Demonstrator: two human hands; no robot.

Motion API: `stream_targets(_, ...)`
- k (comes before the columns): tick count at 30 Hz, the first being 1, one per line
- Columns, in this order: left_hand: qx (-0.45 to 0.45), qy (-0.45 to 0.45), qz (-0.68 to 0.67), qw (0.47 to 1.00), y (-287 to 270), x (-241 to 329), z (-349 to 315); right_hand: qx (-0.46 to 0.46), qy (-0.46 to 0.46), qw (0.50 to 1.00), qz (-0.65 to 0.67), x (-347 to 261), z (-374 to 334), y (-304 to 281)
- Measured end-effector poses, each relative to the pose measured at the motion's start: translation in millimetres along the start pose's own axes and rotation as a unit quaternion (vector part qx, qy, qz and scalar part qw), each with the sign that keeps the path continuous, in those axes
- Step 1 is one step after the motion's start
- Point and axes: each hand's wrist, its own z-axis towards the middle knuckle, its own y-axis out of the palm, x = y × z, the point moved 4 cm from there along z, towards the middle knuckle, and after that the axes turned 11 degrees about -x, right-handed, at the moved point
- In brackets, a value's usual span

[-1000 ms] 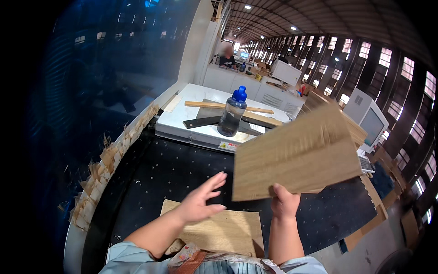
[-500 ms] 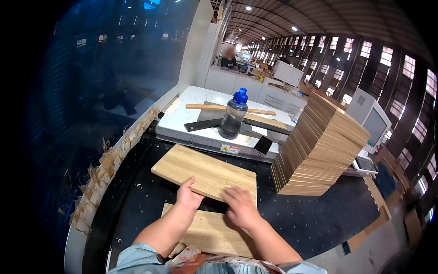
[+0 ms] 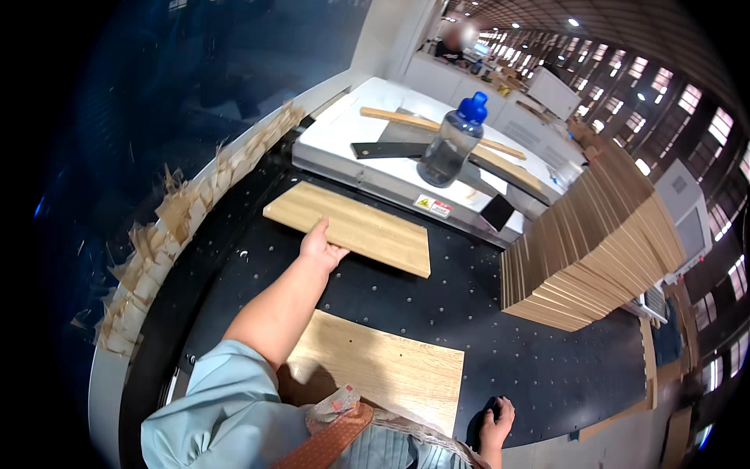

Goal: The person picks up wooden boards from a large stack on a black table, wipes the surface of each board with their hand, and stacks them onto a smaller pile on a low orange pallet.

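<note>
My left hand (image 3: pixel 321 248) is closed on the near edge of a wood-grain board (image 3: pixel 351 228), thumb on top and fingers underneath. The board is held out over the black table, towards the white platform. Below it lies a second wood-grain board (image 3: pixel 391 359), flat near my body, with small dark holes in its face and my arm's shadow across it. My right hand (image 3: pixel 496 422) is at the table's near edge, to the right of that lower board. Its fingers are loosely bent and apart, with nothing visible in them.
A tall, leaning stack of boards (image 3: pixel 586 242) stands on the right of the black studded table (image 3: pixel 539 375). Beyond, a white platform (image 3: pixel 332 152) carries a blue-capped bottle (image 3: pixel 453 144), strips and a dark phone-like slab (image 3: pixel 497 212). Torn tape lines the left machine's edge (image 3: pixel 187 203). A person sits far back.
My left hand has carried the board forward, away from the lower one. My right hand has left the board and drawn back to the table's near edge. The view has shifted.
</note>
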Motion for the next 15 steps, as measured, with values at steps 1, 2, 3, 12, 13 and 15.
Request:
stream_targets(1, 0.016, 0.016, -0.006, 1.0, 1.9, 6.3, 6.1, -0.01, 0.012, 1.0, 0.002, -5.2, 2.1, -0.1)
stream_targets(2, 0.033, 0.032, -0.012, 0.999, -0.3, 11.5, 8.1, -0.021, 0.023, 0.999, 0.003, -10.2, 3.6, -1.1)
stream_targets(3, 0.065, 0.039, 0.008, 0.997, -8.3, 15.3, 5.1, -0.025, 0.019, 0.999, 0.0, -11.2, 1.8, -0.1)
stream_targets(12, -0.115, 0.041, 0.564, 0.816, 50.3, -24.3, -21.5, 0.022, 0.021, 0.999, -0.028, -11.5, 3.2, 1.3)
stream_targets(13, -0.167, 0.052, 0.748, 0.64, 49.3, -35.9, -12.5, 0.018, 0.015, 0.999, -0.032, -17.4, 5.2, -0.7)
stream_targets(15, -0.216, 0.042, 0.915, 0.338, 52.1, -60.9, -8.9, 0.006, 0.018, 1.0, -0.018, -23.6, 9.1, -1.3)
